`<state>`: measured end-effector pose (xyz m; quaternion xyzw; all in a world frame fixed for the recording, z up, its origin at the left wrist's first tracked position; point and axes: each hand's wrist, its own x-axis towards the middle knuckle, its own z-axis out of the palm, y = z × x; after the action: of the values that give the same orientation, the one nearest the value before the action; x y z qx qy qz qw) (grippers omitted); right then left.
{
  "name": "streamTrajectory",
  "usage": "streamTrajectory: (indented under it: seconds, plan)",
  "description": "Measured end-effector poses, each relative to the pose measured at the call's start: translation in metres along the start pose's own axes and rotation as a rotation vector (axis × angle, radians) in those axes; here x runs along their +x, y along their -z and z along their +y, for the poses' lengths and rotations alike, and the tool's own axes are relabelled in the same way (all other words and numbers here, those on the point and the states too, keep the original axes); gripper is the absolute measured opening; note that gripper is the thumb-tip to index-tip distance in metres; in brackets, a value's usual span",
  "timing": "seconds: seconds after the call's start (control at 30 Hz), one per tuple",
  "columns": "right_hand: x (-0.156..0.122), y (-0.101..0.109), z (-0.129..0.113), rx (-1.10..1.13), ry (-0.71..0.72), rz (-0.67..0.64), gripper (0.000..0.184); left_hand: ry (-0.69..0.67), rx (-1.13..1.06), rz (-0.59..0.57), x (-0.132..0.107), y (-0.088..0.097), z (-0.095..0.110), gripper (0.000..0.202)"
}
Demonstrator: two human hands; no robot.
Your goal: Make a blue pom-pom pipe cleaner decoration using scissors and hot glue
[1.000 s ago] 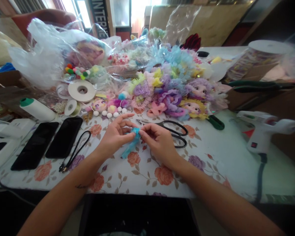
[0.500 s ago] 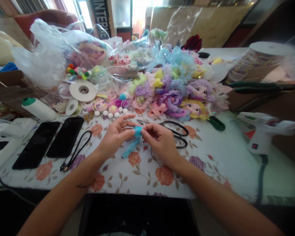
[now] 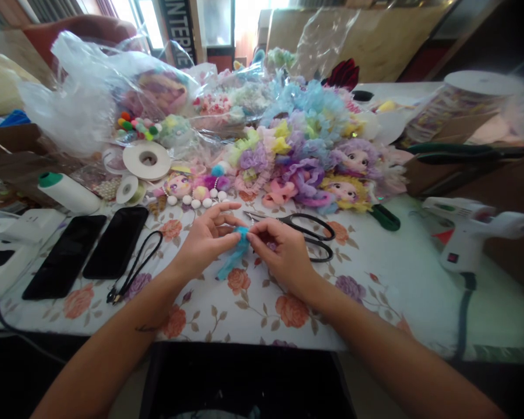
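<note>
Between my hands is a strip of sheer blue fabric [image 3: 229, 265], gathered at its top end, its tail hanging toward the flowered cloth. My left hand [image 3: 205, 235] pinches the gathered end between thumb and forefinger, the other fingers spread. From the other side, my right hand [image 3: 283, 250] has thumb and fingertips closed on the edge of the same gather; anything finer in that pinch is too small to make out. Black-handled scissors [image 3: 318, 230] lie just behind and right of my right hand, their blades partly hidden.
Behind lies a pile of pastel fabric ruffles [image 3: 305, 110] and doll faces [image 3: 347, 189]. Left are two dark phones [image 3: 116, 241], a wrist strap [image 3: 135, 267], a ribbon roll [image 3: 133, 163] and a thread cone [image 3: 70, 192]. A corded glue gun [image 3: 463, 233] stands right, near a green-handled tool [image 3: 385, 217].
The blue gather has shifted slightly left and tilted between my fingertips. My right hand has followed it a little leftward; my left hand has barely moved.
</note>
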<state>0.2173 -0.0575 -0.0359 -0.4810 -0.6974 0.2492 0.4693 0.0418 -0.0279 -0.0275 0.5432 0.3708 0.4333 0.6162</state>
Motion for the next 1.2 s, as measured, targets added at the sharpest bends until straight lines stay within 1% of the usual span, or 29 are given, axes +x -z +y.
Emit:
streamTrajectory:
  seconds: [0.3,0.4,0.6,0.67,0.83,0.97,1.03,1.13,1.2]
  plan:
    - [0.000,-0.001,0.000,-0.013,0.065,0.009,0.010,0.012,-0.051,-0.020,0.000,0.001,0.000,0.051]
    - [-0.001,-0.002,0.000,-0.020,0.083,-0.006,0.011,0.041,-0.089,-0.018,0.000,0.001,0.001,0.053]
    - [-0.001,-0.002,0.000,-0.037,0.169,-0.023,0.012,0.104,-0.132,-0.007,0.000,0.002,0.003,0.057]
    - [-0.001,-0.002,0.000,-0.043,0.159,-0.016,0.012,0.127,-0.135,-0.002,0.000,0.001,0.003,0.055]
    - [0.001,0.002,0.000,0.008,0.066,0.050,0.009,0.156,-0.201,-0.025,0.000,-0.001,0.007,0.043]
    - [0.002,0.002,0.000,0.023,0.053,0.063,0.008,0.158,-0.287,-0.037,0.001,-0.002,0.009,0.036]
    - [0.002,0.001,0.000,0.028,0.042,0.057,0.008,0.142,-0.263,-0.038,0.001,-0.002,0.008,0.039]
    - [0.002,0.001,0.000,0.035,0.032,0.051,0.009,0.082,-0.162,-0.056,0.000,0.000,0.004,0.051]
    - [0.002,0.001,-0.001,0.034,0.035,0.051,0.010,0.049,-0.117,-0.071,0.000,0.001,0.001,0.055]
